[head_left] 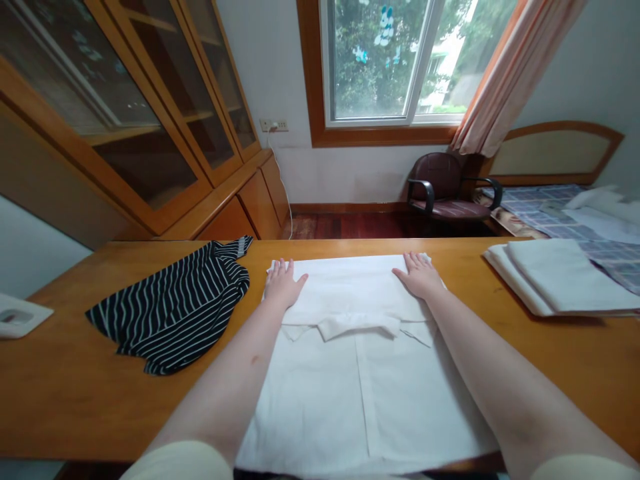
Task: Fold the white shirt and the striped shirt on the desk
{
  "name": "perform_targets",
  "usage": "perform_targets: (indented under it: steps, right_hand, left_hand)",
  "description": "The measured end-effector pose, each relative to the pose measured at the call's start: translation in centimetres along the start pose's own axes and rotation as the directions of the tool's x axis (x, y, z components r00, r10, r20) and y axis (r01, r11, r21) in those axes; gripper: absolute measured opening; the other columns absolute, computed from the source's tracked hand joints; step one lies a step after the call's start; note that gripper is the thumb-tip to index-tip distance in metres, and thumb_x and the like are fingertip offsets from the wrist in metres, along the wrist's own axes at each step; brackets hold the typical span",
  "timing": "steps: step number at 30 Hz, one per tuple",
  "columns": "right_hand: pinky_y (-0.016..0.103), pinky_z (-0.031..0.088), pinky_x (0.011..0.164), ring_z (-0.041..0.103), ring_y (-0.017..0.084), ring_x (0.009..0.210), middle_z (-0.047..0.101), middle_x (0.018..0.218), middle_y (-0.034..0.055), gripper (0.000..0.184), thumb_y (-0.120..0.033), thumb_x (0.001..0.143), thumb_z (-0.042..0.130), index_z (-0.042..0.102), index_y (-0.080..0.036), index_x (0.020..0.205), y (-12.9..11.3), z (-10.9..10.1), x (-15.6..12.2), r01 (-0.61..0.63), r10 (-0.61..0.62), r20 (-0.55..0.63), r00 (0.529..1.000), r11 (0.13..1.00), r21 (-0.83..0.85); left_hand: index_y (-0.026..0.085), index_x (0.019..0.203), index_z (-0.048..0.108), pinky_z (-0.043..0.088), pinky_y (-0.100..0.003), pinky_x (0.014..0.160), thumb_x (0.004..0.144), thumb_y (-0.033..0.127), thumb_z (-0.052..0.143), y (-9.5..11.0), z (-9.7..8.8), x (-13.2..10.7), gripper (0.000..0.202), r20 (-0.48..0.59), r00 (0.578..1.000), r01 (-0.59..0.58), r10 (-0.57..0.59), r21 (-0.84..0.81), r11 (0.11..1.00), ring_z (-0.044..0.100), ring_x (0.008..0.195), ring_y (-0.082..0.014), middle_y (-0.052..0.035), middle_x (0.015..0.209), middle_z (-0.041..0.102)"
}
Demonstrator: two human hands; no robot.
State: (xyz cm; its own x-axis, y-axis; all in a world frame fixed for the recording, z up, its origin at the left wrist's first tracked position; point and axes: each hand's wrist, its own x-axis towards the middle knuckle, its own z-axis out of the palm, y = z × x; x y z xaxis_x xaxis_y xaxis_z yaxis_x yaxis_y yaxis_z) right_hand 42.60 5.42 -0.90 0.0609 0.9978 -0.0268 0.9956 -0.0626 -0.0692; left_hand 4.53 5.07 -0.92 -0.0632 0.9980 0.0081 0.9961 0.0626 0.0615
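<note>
The white shirt [360,373] lies flat in the middle of the tabletop [75,387]. Its far end is already folded over into a band, while the long near part looks still unfolded. Both arms reach straight forward. The left hand [284,280] and right hand [419,275] press palms-down, fingers open, well apart on the band's far corners, gripping nothing.
</note>
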Motion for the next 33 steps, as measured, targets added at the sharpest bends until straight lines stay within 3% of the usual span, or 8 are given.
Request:
perform_targets:
  steps: [9,23,27,30,33]
  right_hand:
    - [0.044,0.012,0.111,0.010,0.027,0.140,0.012,0.153,0.0130,0.087,-0.071,0.083,0.020,0.020,-0.011,0.146,0.9,0.0,1.7,-0.078,0.078,0.016,0.997,0.997,-0.007]
    - [0.047,0.012,0.111,0.013,0.025,0.139,0.017,0.152,0.0133,0.082,-0.066,0.085,0.022,0.022,-0.011,0.146,1.8,-0.1,4.7,-0.069,0.069,0.004,0.998,0.997,0.017]
    - [0.053,0.010,0.109,0.014,0.030,0.139,0.019,0.151,0.0164,0.071,-0.056,0.088,0.032,0.031,-0.010,0.142,1.2,-0.7,4.2,-0.043,0.043,-0.101,0.994,0.999,-0.008]
    - [0.047,0.016,0.108,0.027,0.030,0.134,0.032,0.146,0.0160,0.054,-0.040,0.086,0.044,0.046,-0.011,0.132,-0.2,-2.2,2.9,0.054,-0.050,-0.228,0.972,0.998,0.012]
    - [0.033,0.038,0.092,0.055,0.023,0.106,0.062,0.118,0.0109,0.035,-0.034,0.087,0.042,0.061,-0.017,0.111,-2.5,-4.0,0.2,0.093,-0.053,-0.168,0.984,0.965,0.244]
  left_hand:
    - [0.004,0.145,0.018,0.010,-0.044,0.112,0.077,0.073,0.025,0.9,0.5,2.1,0.097,0.006,0.992,0.124,-0.124,-0.025,0.992,0.006,0.139,-0.0348,-0.0213,0.152,0.010]
    - [0.005,0.145,0.020,0.010,-0.044,0.112,0.076,0.075,0.028,1.8,0.5,6.1,0.099,0.018,0.994,0.105,-0.104,-0.053,0.993,0.008,0.140,-0.0338,-0.0209,0.151,0.013]
    - [0.005,0.142,0.030,0.012,-0.046,0.112,0.081,0.063,0.037,1.9,0.0,6.2,0.084,-0.048,0.996,0.070,-0.075,-0.090,0.994,0.012,0.139,-0.0343,-0.0212,0.150,0.019]
    - [0.010,0.133,0.045,0.014,-0.044,0.112,0.085,0.042,0.043,2.9,-1.3,4.9,0.058,-0.190,0.982,-0.026,-0.005,-0.160,0.987,0.022,0.137,-0.0314,-0.0171,0.147,0.030]
    - [0.016,0.117,0.060,0.031,-0.033,0.105,0.084,0.031,0.045,4.7,-2.9,1.9,0.039,-0.179,0.974,-0.197,0.141,-0.353,0.914,0.047,0.121,-0.0229,-0.0097,0.127,0.057]
